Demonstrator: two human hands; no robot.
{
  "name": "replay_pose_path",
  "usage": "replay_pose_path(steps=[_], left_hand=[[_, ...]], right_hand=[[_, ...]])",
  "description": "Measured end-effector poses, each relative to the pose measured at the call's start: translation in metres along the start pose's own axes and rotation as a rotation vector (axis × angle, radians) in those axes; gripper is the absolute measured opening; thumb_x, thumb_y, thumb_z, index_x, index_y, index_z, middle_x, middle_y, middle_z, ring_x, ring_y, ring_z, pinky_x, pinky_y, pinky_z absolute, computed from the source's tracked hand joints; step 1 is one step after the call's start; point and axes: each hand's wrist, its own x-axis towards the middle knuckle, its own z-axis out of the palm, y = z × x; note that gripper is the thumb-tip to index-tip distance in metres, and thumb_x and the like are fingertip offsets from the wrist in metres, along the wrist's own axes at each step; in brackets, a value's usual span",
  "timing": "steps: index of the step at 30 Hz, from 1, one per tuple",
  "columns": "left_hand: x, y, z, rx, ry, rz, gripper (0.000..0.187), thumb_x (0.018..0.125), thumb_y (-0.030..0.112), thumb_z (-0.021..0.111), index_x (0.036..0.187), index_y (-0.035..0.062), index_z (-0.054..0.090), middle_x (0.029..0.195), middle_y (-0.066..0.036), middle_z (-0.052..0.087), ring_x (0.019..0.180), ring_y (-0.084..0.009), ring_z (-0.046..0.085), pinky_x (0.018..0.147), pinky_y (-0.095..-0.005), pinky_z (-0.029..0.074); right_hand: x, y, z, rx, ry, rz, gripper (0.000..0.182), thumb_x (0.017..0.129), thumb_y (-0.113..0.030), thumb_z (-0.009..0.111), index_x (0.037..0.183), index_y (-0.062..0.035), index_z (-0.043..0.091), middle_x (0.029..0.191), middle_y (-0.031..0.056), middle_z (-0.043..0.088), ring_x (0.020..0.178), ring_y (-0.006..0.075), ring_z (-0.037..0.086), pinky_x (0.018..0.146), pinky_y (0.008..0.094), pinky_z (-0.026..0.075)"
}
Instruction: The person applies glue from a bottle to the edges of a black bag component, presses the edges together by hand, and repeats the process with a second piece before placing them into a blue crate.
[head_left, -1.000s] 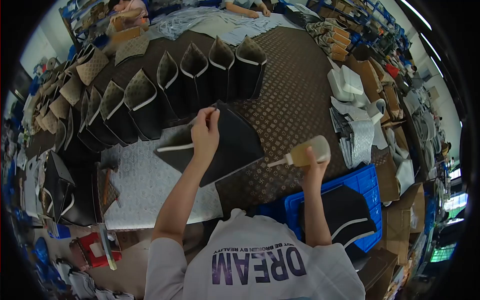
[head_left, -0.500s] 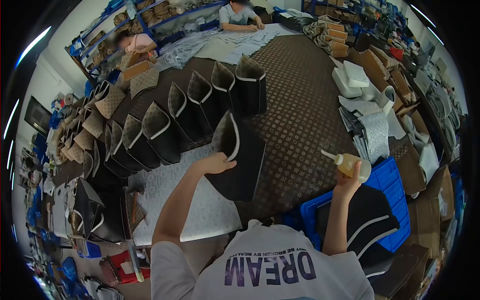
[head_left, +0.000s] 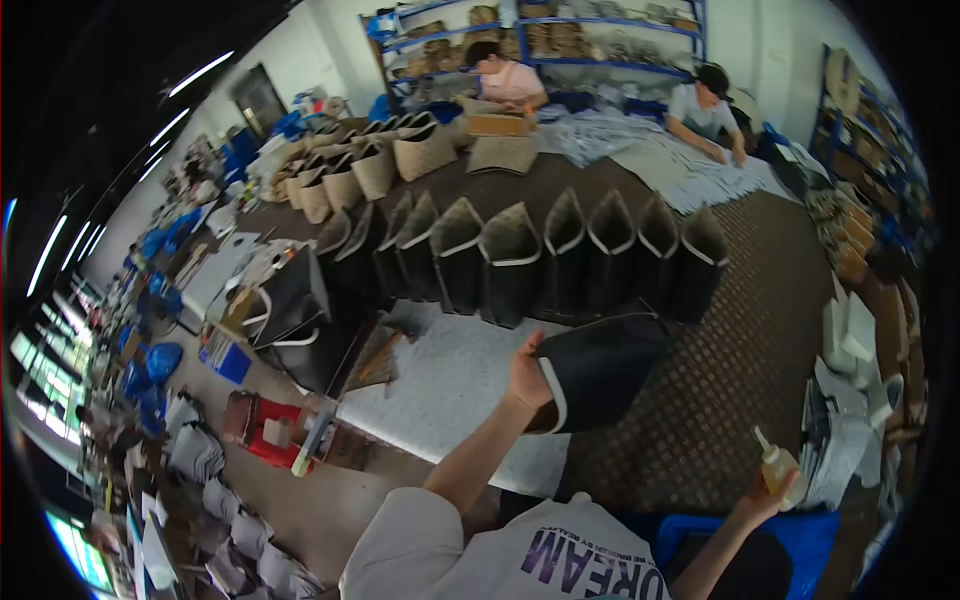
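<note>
My left hand (head_left: 528, 378) grips a black bag body (head_left: 612, 372) by its white-edged mouth. The bag is tipped on its side, with the mouth turned towards my left forearm. Low on the right, my right hand (head_left: 768, 498) is wrapped round a squeeze bottle (head_left: 784, 474) of yellowish liquid, its thin nozzle pointing up. Beyond the held bag stands a row of several similar black bags (head_left: 512, 275), upright, with patterned tan linings and pale rims. A silvery grey sheet (head_left: 455, 365) lies on the table, partly behind my left arm.
The patterned brown table (head_left: 750, 350) extends to the right. Tan bag pieces (head_left: 345, 175) are grouped at the far left. Two people (head_left: 505, 80) work across the table. A blue crate (head_left: 815, 550) is by my right arm; silvery pieces (head_left: 840, 430) are stacked at the right edge.
My view has swung left. The bag in my left hand has gone from upright to tipped on its side. My right hand still holds the bottle, now lower and farther right in view.
</note>
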Motion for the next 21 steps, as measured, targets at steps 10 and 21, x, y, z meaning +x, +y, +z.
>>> replay_pose_path(steps=[10,21], left_hand=[[-0.002,0.04,-0.023,0.266,0.37,0.16,0.038,0.077,0.013,0.049,0.109,-0.0062,0.058,0.115,-0.019,0.06,0.11,-0.0334,0.055,0.1,-0.0423,0.04],[-0.082,-0.084,-0.043,0.502,0.746,-0.006,0.057,0.096,0.038,0.05,0.139,0.0037,0.036,0.127,-0.006,0.055,0.112,-0.0193,0.053,0.09,-0.032,0.042]], right_hand=[[-0.03,0.013,0.093,-0.183,-0.009,-0.059,0.068,0.082,-0.034,0.071,0.132,-0.0006,0.04,0.124,0.016,0.049,0.111,0.0277,0.053,0.09,0.0416,0.05],[-0.025,0.054,0.144,-0.325,-0.421,-0.118,0.083,0.077,-0.019,0.077,0.139,-0.0093,0.022,0.13,0.0126,0.039,0.119,0.0244,0.044,0.097,0.0389,0.041]])
